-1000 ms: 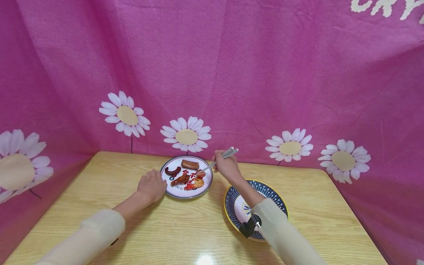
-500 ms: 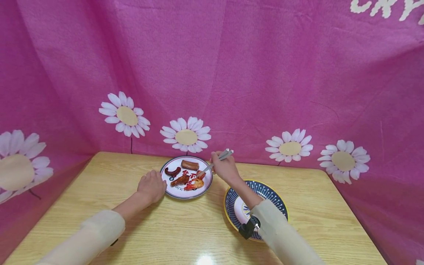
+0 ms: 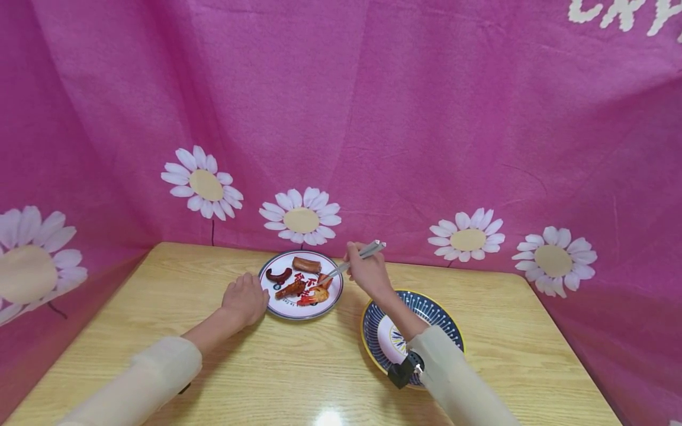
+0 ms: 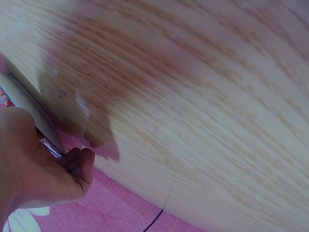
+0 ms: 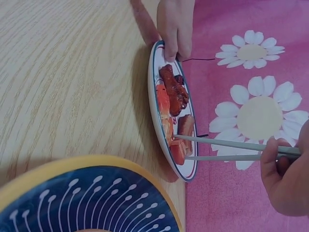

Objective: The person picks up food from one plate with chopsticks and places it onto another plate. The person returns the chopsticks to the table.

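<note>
In the head view a white plate (image 3: 337,296) with a dark rim holds several food pieces: a dark curled sausage (image 3: 279,276), a brown rib-like piece (image 3: 306,264), a drumstick (image 3: 290,289), an orange shrimp (image 3: 314,296) and a small red-orange piece (image 5: 178,152). My left hand (image 3: 244,300) grips the plate's left rim; the left wrist view shows its fingers curled at the edge. My right hand (image 3: 369,271) holds a pair of grey chopsticks (image 3: 354,259) slanting down to the plate. In the right wrist view their tips stand apart by the red-orange piece, which partly hides behind them.
A deep blue-patterned bowl (image 3: 373,337) with a yellow rim stands right of the plate, under my right forearm. Wooden table (image 3: 288,373) lies around both. A pink flowered cloth (image 3: 383,148) hangs behind the table's back edge.
My right hand shifts slightly left, then back right, with the chopsticks. Their tips are now spread wider by the red-orange piece. The left hand and plate stay in place.
</note>
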The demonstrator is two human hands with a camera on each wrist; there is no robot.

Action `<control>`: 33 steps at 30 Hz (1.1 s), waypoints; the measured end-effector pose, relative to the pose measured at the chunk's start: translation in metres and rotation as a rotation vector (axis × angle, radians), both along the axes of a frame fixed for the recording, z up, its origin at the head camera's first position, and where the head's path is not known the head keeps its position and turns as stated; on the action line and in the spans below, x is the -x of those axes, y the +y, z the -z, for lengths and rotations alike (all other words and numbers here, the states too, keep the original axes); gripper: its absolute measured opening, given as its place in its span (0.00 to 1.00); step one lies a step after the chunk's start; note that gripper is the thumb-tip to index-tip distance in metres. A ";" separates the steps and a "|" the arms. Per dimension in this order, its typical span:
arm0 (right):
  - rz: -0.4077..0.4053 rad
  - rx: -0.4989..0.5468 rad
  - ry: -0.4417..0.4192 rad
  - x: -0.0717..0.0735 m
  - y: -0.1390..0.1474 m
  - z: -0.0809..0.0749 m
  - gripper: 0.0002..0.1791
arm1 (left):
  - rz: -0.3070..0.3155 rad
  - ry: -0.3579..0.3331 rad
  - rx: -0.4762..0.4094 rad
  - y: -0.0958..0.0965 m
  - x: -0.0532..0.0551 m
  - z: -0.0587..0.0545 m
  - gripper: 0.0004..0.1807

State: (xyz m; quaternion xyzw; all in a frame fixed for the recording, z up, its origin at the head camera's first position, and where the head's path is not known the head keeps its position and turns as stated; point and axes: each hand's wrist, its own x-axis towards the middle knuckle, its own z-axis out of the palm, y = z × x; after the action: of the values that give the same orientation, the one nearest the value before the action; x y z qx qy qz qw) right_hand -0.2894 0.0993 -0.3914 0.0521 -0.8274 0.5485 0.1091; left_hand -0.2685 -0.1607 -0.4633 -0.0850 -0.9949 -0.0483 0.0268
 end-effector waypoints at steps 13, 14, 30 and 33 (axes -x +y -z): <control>0.033 0.004 -0.001 -0.001 0.010 -0.004 0.23 | -0.005 0.005 0.001 0.001 -0.001 -0.002 0.20; 0.029 0.004 0.003 -0.002 0.011 -0.004 0.23 | -0.004 0.007 0.004 0.001 -0.001 -0.002 0.20; -0.022 0.045 0.025 -0.013 0.028 -0.023 0.22 | -0.006 -0.004 0.009 0.001 -0.001 -0.001 0.20; -0.023 0.052 0.032 -0.016 0.033 -0.027 0.22 | 0.001 0.009 0.008 0.001 -0.001 -0.001 0.20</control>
State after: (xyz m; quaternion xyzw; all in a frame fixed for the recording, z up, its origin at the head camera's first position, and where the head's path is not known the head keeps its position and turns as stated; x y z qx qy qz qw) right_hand -0.2733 0.1323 -0.3641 0.0675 -0.8103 0.5702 0.1172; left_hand -0.2677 -0.1600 -0.4625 -0.0856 -0.9949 -0.0439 0.0310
